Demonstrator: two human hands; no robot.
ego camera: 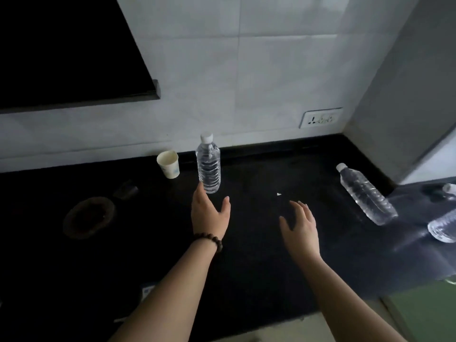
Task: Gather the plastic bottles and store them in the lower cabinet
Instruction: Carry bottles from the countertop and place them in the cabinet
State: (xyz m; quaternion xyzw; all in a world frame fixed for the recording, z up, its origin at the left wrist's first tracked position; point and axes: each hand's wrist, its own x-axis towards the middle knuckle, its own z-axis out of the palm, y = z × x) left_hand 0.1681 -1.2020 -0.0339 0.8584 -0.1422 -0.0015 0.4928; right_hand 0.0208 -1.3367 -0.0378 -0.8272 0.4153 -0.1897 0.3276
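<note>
A clear plastic bottle (208,166) with a white cap stands upright on the black counter (259,243) near the back wall. My left hand (209,213), with a bead bracelet on the wrist, reaches out just in front of it, fingers spread and holding nothing. My right hand (299,228) hovers open over the counter's middle. A second clear bottle (365,193) stands at the right. The base of a third bottle (443,227) shows at the right edge, and another cap (450,188) peeks in behind it.
A white paper cup (169,164) stands left of the upright bottle. A dark oval dish (88,218) and a small dark object (127,190) lie at the left. A wall socket (320,117) sits above the counter. A grey appliance side (407,95) fills the right.
</note>
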